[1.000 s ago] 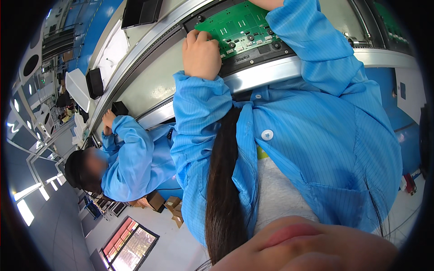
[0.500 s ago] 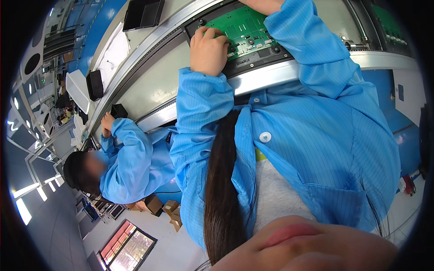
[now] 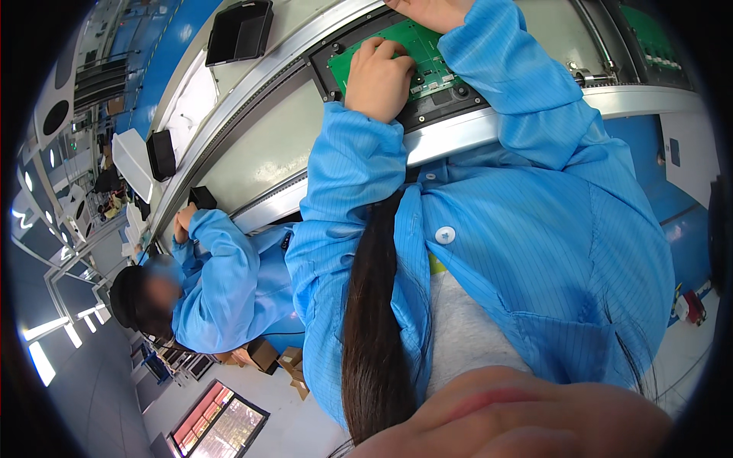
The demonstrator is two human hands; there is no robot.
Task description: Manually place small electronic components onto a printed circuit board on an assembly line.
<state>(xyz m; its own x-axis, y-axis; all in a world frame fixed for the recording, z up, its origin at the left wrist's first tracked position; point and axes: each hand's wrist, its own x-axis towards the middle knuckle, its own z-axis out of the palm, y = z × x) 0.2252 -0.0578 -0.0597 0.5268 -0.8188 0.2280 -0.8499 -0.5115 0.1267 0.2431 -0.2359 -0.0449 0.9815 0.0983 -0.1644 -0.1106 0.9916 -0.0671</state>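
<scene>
A green circuit board (image 3: 421,35) with small parts sits in a black carrier frame (image 3: 428,119) on the conveyor line. My left hand (image 3: 379,79) is over the board's middle, knuckles up, with its fingers curled down onto it. What the fingertips pinch, if anything, is hidden beneath the hand. My right hand (image 3: 432,12) is beyond the board's far edge, at the top of the picture. Most of its fingers are cut off there, so its grip does not show.
A metal rail (image 3: 450,137) runs along the conveyor's near side. On the far side stands a black tray (image 3: 239,32), with a smaller black bin (image 3: 160,155) farther left. To my left a co-worker in a blue coat (image 3: 217,282) works at the same line. More green boards (image 3: 649,42) are at right.
My left hand has shifted right across the board, uncovering its left part, with the fingers still curled. My right hand has moved slightly left in the picture. The whole view has tilted a little.
</scene>
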